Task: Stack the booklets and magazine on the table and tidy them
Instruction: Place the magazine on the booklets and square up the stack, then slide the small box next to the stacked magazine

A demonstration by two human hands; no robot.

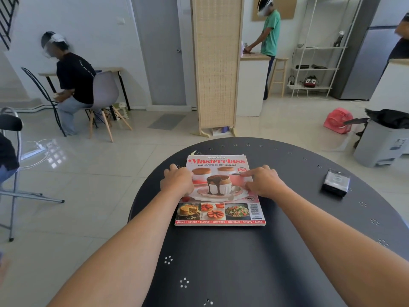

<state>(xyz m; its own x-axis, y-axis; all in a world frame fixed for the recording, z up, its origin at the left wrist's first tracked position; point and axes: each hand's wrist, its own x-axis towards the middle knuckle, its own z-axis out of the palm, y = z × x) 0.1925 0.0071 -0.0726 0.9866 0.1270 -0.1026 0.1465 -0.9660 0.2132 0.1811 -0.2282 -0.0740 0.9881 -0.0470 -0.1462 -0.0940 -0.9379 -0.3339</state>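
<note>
Magazine [220, 191] lay atop stack, 12 o'clock on counter [243, 262]. Left hand [177, 181] curled against its 9 o'clock edge, right hand [263, 181] pressed flat at 3 o'clock, neither gripping. Glossy, floppy, looked slippery; best squared by side edges.

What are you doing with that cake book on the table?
A person is tidying a pile on the dark round table. The cookbook magazine lies on top, with edges of other booklets peeking out underneath at the far end. The left hand presses against its left side and the right hand rests on its right side, squaring the pile. A small black box sits apart on the right.
</note>
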